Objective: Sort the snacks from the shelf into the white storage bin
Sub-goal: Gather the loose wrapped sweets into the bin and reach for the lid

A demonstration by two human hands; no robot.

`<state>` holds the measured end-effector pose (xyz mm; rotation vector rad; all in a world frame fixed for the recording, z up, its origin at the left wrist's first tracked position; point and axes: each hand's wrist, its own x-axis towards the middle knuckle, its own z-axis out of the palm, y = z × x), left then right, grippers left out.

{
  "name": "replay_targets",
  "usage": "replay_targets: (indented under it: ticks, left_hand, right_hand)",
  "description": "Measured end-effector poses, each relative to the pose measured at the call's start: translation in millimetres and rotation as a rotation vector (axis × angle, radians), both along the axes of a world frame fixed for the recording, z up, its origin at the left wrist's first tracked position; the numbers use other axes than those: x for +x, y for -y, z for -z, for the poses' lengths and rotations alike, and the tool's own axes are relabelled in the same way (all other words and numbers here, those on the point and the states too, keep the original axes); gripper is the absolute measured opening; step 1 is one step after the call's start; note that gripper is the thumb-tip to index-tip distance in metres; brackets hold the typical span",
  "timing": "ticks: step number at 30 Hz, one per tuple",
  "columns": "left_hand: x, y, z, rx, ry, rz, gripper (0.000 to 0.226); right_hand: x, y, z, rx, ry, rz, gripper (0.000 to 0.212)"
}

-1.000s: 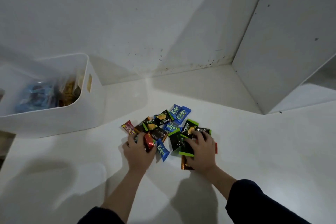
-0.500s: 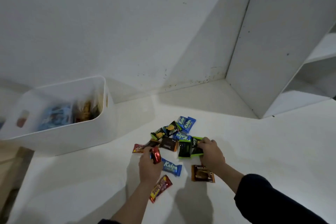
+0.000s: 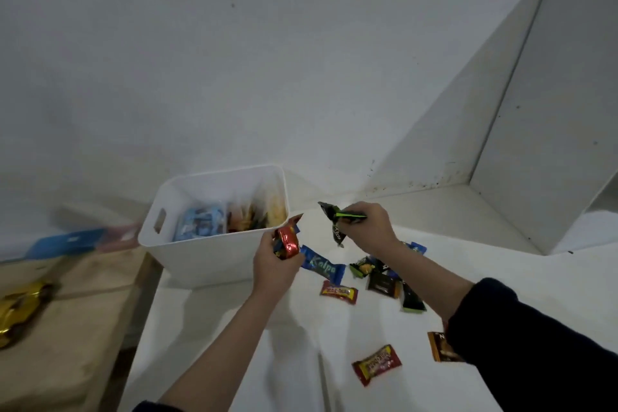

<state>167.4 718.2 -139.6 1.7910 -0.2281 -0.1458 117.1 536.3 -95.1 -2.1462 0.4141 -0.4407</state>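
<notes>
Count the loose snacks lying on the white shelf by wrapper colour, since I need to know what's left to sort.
Blue packets: 2
Red-and-yellow packets: 2
Black-and-green packets: 2
Dark brown packet: 1
Orange packet: 1
Total: 8 visible; others may be hidden.

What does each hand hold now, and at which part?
The left hand grips red-wrapped snacks around their lower ends. The right hand pinches black-and-green packets at their right ends; the rest hangs free.
</notes>
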Motion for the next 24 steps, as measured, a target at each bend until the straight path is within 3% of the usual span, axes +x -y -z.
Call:
replay_targets:
  ticks: [4, 8, 13, 17, 21, 24]
  left_hand:
    - [38.5, -37.5, -39.2, 0.083, 0.082, 0.099, 0.046]
    - [79.0, -61.3, -62.8, 0.179, 0.086, 0.113, 0.043]
    - [132.1, -66.2, -65.4, 0.226, -0.034, 0.094, 0.037]
    - [154.0, -55.6, -65.3, 0.150, -0.271, 0.024, 0.022]
    - [166.0, -49.1, -56.4, 0.127, -0.460, -0.010, 0.020]
    - [168.9, -42.1, -44.6, 0.130, -0.503, -0.007, 0.021]
  right_hand:
    - [54.9, -36.4, -38.8, -0.072, 0.029, -0.144, 0.011]
    - [107.8, -58.9, -53.3, -0.181, -0.067, -0.231, 0.012]
    - [148.2, -69.4, -52.5, -0.270, -0.197, -0.275, 0.012]
    - [166.1, -70.8, -41.6, -0.265, -0.297, -0.300, 0.009]
    - [174.6, -68.1, -25.5, -0.142, -0.357, -0.288, 0.039]
    - [173.4, -66.5, -15.3, -0.075, -0.326, -0.232, 0.050]
